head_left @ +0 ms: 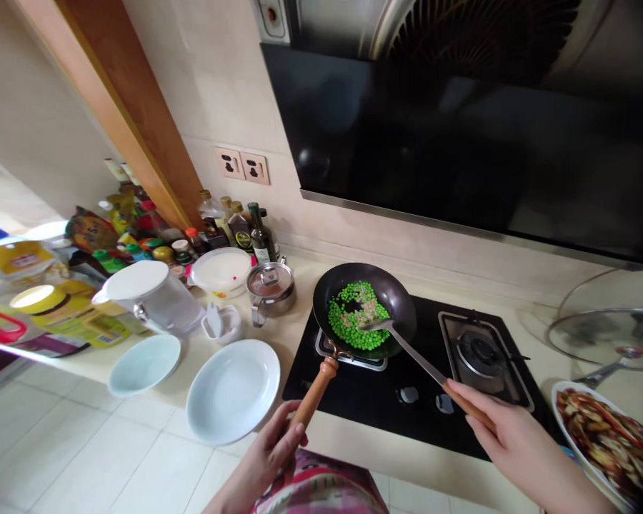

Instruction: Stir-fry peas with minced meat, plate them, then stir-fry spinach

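A black wok [399, 300] sits over the left burner, with green peas [348, 332] and bits of pale minced meat [369, 308] in it. My left hand [281, 442] is wrapped round the wok's wooden handle [315, 396]. In my right hand [501, 428] is the wooden grip of a metal spatula [418, 353]. The spatula's blade rests among the peas and meat, partly covered by them.
Left of the gas stove [354, 400] are an oval white plate [233, 392], a pale bowl [144, 365], a lidded steel pot [271, 285], a pitcher [153, 293] and several bottles [241, 227]. At right lie a glass lid [605, 335] and a dish of cooked food [603, 435]. A range hood [461, 157] hangs above.
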A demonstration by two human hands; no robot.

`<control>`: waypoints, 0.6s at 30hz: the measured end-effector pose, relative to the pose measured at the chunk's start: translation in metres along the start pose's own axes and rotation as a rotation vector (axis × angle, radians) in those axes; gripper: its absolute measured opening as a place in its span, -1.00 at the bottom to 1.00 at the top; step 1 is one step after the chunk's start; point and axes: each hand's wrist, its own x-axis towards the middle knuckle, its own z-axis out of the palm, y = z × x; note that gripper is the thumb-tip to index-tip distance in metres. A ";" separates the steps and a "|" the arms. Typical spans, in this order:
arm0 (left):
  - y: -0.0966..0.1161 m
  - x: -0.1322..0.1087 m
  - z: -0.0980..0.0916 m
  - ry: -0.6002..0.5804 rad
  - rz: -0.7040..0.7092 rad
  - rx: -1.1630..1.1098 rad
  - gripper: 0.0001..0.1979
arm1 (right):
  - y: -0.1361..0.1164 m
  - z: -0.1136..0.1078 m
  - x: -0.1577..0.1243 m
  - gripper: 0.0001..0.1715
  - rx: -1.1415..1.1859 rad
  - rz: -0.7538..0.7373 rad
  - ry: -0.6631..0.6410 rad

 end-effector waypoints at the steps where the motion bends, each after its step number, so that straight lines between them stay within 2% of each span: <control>1: 0.000 0.000 0.000 -0.004 -0.001 0.001 -0.34 | 0.001 -0.001 0.000 -0.46 -0.018 0.011 0.012; 5: 0.003 0.000 0.000 0.001 0.005 0.005 -0.32 | -0.011 0.019 0.024 -0.44 -0.035 0.091 0.064; 7: 0.003 0.000 0.000 0.002 -0.002 0.014 -0.31 | -0.015 0.027 0.030 -0.43 0.019 0.077 0.041; 10: 0.003 0.000 0.000 0.005 -0.012 0.014 -0.31 | -0.008 0.025 0.022 -0.46 0.078 0.026 -0.006; 15: 0.004 -0.002 0.001 0.029 -0.011 -0.008 -0.33 | -0.003 0.021 0.030 -0.45 0.039 0.107 0.079; 18: 0.003 -0.001 0.000 0.023 -0.018 -0.005 -0.34 | -0.004 0.020 0.027 -0.44 0.066 0.054 0.030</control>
